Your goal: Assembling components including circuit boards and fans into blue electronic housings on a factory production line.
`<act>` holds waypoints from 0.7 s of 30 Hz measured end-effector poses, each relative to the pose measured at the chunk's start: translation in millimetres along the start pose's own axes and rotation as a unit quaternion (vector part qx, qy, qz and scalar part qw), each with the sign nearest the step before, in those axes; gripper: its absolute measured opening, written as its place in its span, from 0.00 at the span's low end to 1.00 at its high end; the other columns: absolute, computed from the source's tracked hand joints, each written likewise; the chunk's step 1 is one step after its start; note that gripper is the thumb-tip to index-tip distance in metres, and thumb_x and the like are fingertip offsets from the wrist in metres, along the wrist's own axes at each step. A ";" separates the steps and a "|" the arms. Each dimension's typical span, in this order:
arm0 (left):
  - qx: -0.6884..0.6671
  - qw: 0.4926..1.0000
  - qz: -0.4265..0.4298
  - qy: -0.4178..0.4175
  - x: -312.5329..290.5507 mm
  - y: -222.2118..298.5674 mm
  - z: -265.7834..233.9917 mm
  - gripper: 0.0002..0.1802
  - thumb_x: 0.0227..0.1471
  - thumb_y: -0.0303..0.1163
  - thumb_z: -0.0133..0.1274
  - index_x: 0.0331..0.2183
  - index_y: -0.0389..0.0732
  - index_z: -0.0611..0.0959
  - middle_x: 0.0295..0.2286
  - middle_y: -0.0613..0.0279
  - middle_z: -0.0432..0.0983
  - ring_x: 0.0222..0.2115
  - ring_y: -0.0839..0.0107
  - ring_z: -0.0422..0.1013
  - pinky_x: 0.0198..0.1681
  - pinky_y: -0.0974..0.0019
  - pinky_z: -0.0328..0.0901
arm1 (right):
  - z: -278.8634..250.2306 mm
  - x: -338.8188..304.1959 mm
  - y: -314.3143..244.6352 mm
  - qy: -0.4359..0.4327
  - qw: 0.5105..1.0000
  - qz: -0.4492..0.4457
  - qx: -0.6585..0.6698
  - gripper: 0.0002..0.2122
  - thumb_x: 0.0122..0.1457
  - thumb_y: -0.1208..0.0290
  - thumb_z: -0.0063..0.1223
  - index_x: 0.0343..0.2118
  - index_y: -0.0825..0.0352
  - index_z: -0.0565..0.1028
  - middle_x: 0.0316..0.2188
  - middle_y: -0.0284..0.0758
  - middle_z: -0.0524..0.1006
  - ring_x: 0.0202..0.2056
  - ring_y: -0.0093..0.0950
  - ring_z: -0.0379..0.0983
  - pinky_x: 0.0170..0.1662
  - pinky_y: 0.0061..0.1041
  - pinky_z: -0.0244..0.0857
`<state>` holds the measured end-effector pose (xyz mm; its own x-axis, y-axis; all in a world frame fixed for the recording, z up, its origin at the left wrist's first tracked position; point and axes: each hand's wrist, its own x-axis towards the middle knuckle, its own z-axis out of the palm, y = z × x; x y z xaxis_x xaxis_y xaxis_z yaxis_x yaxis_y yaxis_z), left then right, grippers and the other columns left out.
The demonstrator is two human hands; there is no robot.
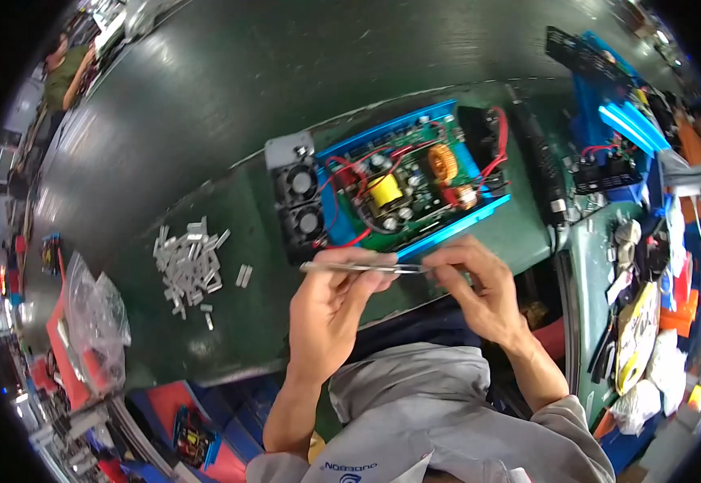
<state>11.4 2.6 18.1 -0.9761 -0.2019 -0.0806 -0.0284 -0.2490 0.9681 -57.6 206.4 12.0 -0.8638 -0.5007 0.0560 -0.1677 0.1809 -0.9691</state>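
Observation:
Both my hands are raised over the near edge of the green mat, in front of an opened blue power unit. Between thumb and fingers, my left hand [326, 310] grips a slim silver pair of tweezers [342, 267], held nearly level. At its right end, the fingertips of my right hand [479, 286] are pinched together; whether a small part sits between them is too fine to tell. Just beyond lies the circuit board [415, 189] in its blue metal casing [456, 223], with a yellow transformer [384, 191], a copper coil [443, 163] and red wires.
Two black fans [302, 181] on an end plate adjoin the casing's left side. Farther left lies a pile of small silver metal pieces [189, 266]. A black corded tool [539, 157] rests right of the casing. More blue units [632, 129] and a see-through plastic bag [97, 322] flank the workspace.

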 end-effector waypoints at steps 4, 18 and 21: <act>0.007 1.000 -0.016 0.014 -3.7 4.1 -4.4 0.12 0.61 0.22 0.53 0.46 0.29 0.74 0.40 0.46 0.80 0.41 0.63 0.79 0.47 0.62 0.75 | 8.8 -1.0 3.3 -0.008 0.999 0.010 0.033 0.06 0.62 0.86 0.50 0.40 0.73 0.76 0.37 0.36 0.74 0.37 0.24 0.74 0.41 0.22 0.69; 0.316 0.922 0.218 0.057 6.5 -1.6 -13.3 0.08 0.57 0.20 0.58 0.39 0.31 0.78 0.34 0.49 0.81 0.32 0.66 0.79 0.37 0.68 0.74 | -57.3 10.2 26.9 0.301 0.889 -0.087 -0.335 0.12 0.57 0.82 0.58 0.45 0.68 0.78 0.43 0.40 0.78 0.45 0.35 0.75 0.49 0.32 0.67; 0.346 0.896 0.276 0.029 14.8 -8.0 -12.5 0.10 0.54 0.17 0.60 0.39 0.33 0.78 0.33 0.50 0.82 0.32 0.63 0.79 0.36 0.66 0.74 | -97.9 21.4 45.3 0.340 0.794 -0.054 -0.501 0.17 0.61 0.72 0.59 0.52 0.66 0.76 0.49 0.42 0.75 0.50 0.39 0.71 0.54 0.37 0.64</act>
<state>-0.1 -10.2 6.2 -0.8706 -0.1667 0.4630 0.3088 0.5476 0.7777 -130.1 286.7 -7.2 -0.8185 -0.0489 0.5725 -0.2592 0.9206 -0.2919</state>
